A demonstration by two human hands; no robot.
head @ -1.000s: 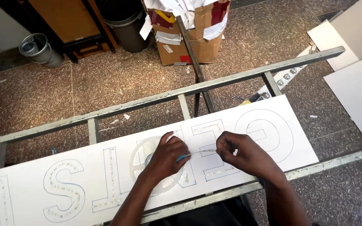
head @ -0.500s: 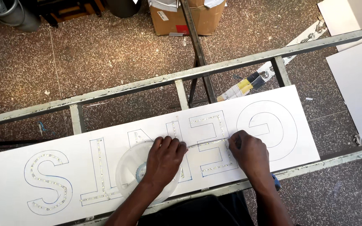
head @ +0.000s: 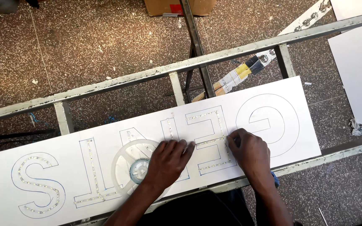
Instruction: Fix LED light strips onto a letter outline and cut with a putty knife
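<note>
Our left hand (head: pixel 168 161) hides part of the clear reel (head: pixel 133 167); the cardboard box (head: pixel 179 6) at twelve o'clock is cut off.

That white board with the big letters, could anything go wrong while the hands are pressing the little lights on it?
Maybe. The white board rests only on thin metal rails above the floor, so hard pressing by the left hand or right hand might tip or bend it. The light strip between the fingers could end up crooked, outside the drawn letter lines. The clear reel under the left wrist might get knocked and tug the strip.
</note>
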